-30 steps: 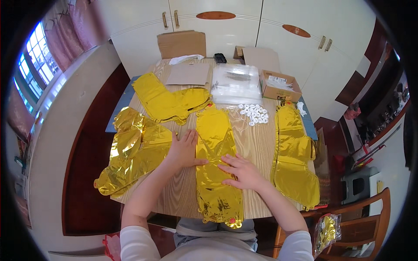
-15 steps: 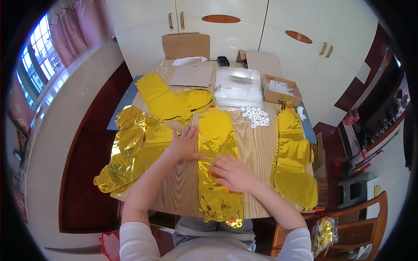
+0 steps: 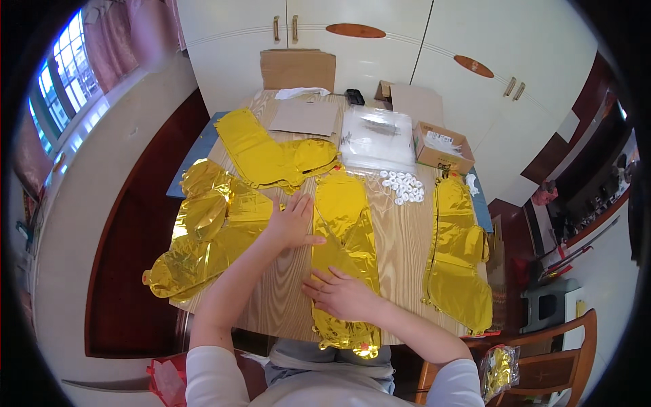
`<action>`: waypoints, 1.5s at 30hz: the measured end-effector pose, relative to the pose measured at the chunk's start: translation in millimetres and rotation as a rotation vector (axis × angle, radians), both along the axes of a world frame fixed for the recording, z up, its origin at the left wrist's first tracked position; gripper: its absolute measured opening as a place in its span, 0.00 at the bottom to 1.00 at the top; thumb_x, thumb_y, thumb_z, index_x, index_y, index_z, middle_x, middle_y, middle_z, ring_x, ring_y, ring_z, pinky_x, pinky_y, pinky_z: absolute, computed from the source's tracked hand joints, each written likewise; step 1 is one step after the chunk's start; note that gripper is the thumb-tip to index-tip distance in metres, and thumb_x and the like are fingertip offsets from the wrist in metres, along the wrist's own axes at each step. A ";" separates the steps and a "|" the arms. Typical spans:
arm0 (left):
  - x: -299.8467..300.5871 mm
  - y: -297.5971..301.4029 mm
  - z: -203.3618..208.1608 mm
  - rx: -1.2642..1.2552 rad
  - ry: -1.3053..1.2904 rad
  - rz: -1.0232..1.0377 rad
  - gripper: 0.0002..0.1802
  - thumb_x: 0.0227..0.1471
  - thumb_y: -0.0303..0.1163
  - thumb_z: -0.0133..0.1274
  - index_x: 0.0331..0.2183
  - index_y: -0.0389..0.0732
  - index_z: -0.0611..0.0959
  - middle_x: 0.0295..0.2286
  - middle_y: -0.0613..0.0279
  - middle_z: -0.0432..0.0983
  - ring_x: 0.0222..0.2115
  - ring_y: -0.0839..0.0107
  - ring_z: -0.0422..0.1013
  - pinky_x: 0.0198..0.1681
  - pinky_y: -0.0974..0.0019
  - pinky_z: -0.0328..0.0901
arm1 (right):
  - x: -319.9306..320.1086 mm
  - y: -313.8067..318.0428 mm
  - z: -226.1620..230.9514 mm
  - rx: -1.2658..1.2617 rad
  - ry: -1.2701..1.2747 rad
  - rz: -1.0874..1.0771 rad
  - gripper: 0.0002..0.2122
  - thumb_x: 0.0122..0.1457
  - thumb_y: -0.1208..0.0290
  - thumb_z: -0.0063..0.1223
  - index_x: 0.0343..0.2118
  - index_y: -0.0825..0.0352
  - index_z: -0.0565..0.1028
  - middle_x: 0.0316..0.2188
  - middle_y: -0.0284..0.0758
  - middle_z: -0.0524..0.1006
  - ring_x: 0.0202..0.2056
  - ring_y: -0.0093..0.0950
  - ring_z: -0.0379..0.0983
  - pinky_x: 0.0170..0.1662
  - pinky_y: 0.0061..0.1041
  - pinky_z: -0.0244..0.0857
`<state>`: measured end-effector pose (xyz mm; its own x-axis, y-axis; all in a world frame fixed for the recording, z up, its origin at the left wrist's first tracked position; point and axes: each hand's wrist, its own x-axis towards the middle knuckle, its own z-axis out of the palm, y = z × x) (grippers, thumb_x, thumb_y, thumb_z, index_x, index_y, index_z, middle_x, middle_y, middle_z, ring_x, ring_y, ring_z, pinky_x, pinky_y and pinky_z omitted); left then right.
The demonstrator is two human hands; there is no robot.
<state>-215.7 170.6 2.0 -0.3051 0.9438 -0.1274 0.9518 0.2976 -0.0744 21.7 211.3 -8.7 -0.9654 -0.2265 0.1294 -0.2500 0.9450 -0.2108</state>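
Before white cabinets (image 3: pixel 366 57), a flat, elongated gold foil piece (image 3: pixel 342 203) is being supported by a wood-grained counter (image 3: pixel 403 271). Its lower part is being overlain by the spread right hand (image 3: pixel 342 297); its left edge is being touched by the left hand (image 3: pixel 291 222), likewise extended, ungripping.

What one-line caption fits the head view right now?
A gold foil piece lies on a wood-grain table, left hand at its edge, right hand across it.

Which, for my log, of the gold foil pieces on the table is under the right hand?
The middle foil piece, straight before the person; the right hand touches no other.
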 end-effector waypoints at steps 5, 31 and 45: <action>8.3 -5.0 -1.3 0.163 0.071 0.012 0.52 0.47 0.66 0.49 0.60 0.34 0.60 0.62 0.53 0.53 0.64 0.57 0.47 0.61 0.36 0.46 | 0.9 1.3 1.3 -0.003 -0.027 0.034 0.21 0.61 0.58 0.46 0.58 0.52 0.68 0.60 0.28 0.65 0.64 0.31 0.54 0.65 0.46 0.45; 12.6 -7.4 -6.4 0.240 0.108 -0.114 0.40 0.56 0.57 0.42 0.57 0.32 0.66 0.59 0.51 0.61 0.61 0.59 0.56 0.64 0.46 0.44 | 6.5 -0.6 -3.6 -0.037 0.003 0.082 0.21 0.64 0.57 0.42 0.59 0.52 0.67 0.62 0.28 0.62 0.65 0.32 0.53 0.66 0.43 0.43; 8.7 4.6 -2.2 0.191 0.043 -0.044 0.47 0.55 0.64 0.39 0.60 0.32 0.61 0.60 0.49 0.57 0.63 0.58 0.51 0.65 0.47 0.44 | 59.1 -22.5 21.1 -0.336 -0.074 0.160 0.26 0.63 0.51 0.42 0.59 0.62 0.66 0.60 0.38 0.64 0.62 0.34 0.59 0.65 0.43 0.46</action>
<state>-207.0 175.2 -0.1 -0.2641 0.9622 0.0673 0.9614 0.2682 -0.0620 80.8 188.8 12.3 -0.9306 -0.3324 0.1531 -0.3615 0.7701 -0.5256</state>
